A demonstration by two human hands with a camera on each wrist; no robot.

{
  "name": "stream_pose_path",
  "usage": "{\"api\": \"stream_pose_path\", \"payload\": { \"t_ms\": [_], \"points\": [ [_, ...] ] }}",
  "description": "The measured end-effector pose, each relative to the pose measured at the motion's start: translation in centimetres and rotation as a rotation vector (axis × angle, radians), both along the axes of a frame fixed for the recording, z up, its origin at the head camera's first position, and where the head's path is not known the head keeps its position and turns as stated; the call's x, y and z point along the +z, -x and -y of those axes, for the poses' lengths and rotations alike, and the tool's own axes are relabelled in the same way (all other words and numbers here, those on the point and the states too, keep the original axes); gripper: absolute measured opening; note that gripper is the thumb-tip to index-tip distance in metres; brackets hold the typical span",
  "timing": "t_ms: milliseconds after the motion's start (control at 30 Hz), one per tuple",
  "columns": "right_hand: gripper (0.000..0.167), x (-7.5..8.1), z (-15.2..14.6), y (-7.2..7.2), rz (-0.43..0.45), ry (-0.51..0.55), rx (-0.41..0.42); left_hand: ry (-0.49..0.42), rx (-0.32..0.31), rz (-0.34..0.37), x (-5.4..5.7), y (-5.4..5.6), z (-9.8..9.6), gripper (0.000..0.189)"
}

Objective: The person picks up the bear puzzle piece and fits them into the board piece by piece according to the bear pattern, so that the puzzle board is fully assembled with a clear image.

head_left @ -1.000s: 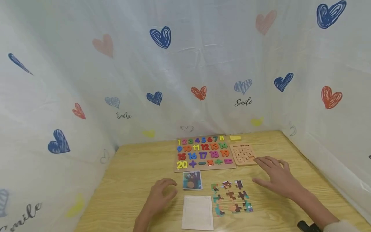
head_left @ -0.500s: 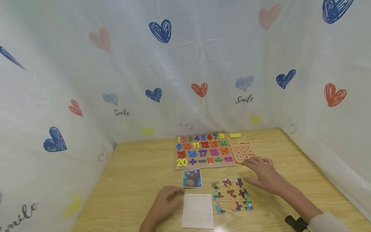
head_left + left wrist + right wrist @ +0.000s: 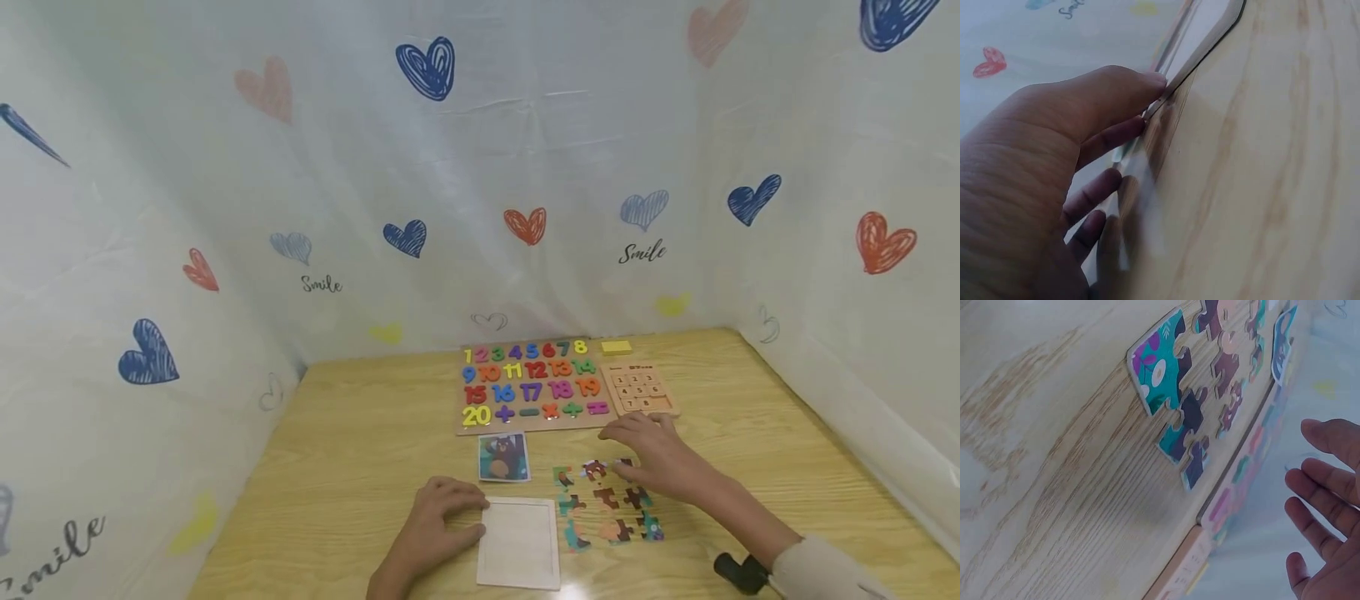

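Note:
At the left edge of a pale, blank wooden puzzle tray (image 3: 519, 542), my left hand (image 3: 435, 529) touches the rim with thumb and index finger. In the left wrist view, the thumb of my left hand (image 3: 1085, 119) meets the tray's edge (image 3: 1200, 53), and the other fingers are apart. Several bear jigsaw pieces (image 3: 606, 498) lie spread in rows right of the tray. Over their far right corner hovers my right hand (image 3: 660, 458), fingers spread and holding nothing. The right wrist view shows this hand (image 3: 1329, 506) apart from the jigsaw pieces (image 3: 1160, 369).
A bear picture card (image 3: 504, 457) lies behind the tray. Farther back are a colourful number board (image 3: 534, 423), a wooden sliding number puzzle (image 3: 643, 379) and a yellow block (image 3: 617, 347). A black object (image 3: 741, 573) sits by the right sleeve. Heart-print curtains surround the table (image 3: 360, 417).
My left hand has moved right and now touches the tray's edge. My right hand has moved left, from beside the sliding puzzle to above the jigsaw pieces. The head view has shifted slightly.

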State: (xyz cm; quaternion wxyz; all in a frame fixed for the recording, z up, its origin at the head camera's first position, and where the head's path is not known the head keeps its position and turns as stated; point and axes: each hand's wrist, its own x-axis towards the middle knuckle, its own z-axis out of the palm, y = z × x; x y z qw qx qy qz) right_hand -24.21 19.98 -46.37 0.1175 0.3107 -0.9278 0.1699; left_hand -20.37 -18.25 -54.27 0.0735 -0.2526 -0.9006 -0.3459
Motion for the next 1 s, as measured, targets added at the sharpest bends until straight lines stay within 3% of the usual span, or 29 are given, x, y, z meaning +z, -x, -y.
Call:
{"api": "stream_pose_path", "payload": {
  "t_ms": [333,700,1000],
  "points": [
    [0.030,-0.6,1.5,0.3,-0.017,0.010,0.064,-0.021,-0.024,-0.019,-0.1,0.0,-0.1,0.030],
    [0.028,-1.4,3.3,1.3,0.046,-0.050,0.094,-0.038,-0.021,-0.050,-0.2,0.2,0.1,0.026],
    [0.025,-1.7,4.2,1.5,0.057,-0.033,0.125,-0.042,-0.023,-0.056,-0.3,0.2,0.1,0.026]
  ]
}}
